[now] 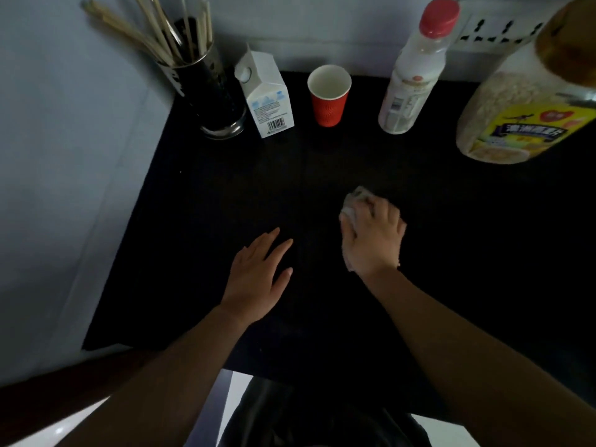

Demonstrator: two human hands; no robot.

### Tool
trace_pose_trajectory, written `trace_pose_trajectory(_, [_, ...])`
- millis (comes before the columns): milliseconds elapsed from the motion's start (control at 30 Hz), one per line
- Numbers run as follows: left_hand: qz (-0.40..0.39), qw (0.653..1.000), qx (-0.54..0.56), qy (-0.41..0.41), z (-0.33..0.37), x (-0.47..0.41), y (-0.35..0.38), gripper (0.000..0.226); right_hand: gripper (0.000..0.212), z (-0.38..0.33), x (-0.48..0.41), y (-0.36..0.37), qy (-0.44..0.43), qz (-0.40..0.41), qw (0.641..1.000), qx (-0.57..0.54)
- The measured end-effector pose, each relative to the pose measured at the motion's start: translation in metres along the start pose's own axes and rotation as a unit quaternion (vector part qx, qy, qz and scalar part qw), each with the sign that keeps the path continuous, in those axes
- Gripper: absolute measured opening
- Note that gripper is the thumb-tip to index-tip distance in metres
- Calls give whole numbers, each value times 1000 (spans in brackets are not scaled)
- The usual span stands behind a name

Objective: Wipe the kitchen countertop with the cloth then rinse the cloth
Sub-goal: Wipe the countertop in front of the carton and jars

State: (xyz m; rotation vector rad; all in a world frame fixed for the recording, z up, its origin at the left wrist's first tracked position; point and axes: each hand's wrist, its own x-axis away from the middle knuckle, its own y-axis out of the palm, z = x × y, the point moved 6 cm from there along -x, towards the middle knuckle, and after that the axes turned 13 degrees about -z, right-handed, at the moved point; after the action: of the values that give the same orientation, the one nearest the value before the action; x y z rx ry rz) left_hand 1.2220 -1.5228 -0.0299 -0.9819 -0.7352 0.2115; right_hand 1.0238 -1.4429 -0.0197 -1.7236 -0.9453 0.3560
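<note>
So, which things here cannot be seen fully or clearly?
Head view only:
- cloth: mostly hidden under the right hand.
- large jar: top and right side cut by the frame edge.
- milk carton: print too small to read.
- countertop: too dark to show dirt or wetness.

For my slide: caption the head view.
Right hand holds a cloth against the black countertop; left hand open beside it.

Countertop (225,188) is seen as black and matt. Cloth (350,208) is shown as pale soft fabric, fuzzy and rough at the edge. Holder (222,124) is made of shiny metal; the chopsticks (129,25) in it are read as pale matt wood. Carton (267,98) is smooth coated paper. Cup (329,104) is red paper, ribbed outside. Bottle (409,88) and jar (522,114) are noted as glossy clear plastic; cap (439,17) is smooth red plastic.
</note>
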Motion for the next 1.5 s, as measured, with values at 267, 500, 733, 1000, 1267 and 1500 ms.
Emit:
trace_pose_trajectory(267, [27, 998, -11, -59, 18, 3, 8, 56, 28, 76, 20, -19, -103, -25, 994, 0])
trace_pose_trajectory(500, [67, 993, 22, -92, 17, 6, 6, 54, 32, 15, -31, -9, -82, -59, 995, 19])
trace_pose_trajectory(733, [90, 986, 24, -135, -3, 20, 4, 53, 27, -21, 23, 26, -321, -156, 934, 26])
trace_pose_trajectory(1000, [89, 978, 14, -190, -39, 35, -9, 52, 35, -81, -57, 29, -199, -74, 977, 20])
trace_pose_trajectory(1267, [91, 973, 23, -211, -55, 83, 6, 60, 27, -80, 37, 45, -383, -157, 910, 37])
trace_pose_trajectory(1500, [37, 987, -3, -156, -65, 102, 18, 55, 27, -26, -6, 15, -175, -69, 982, 20])
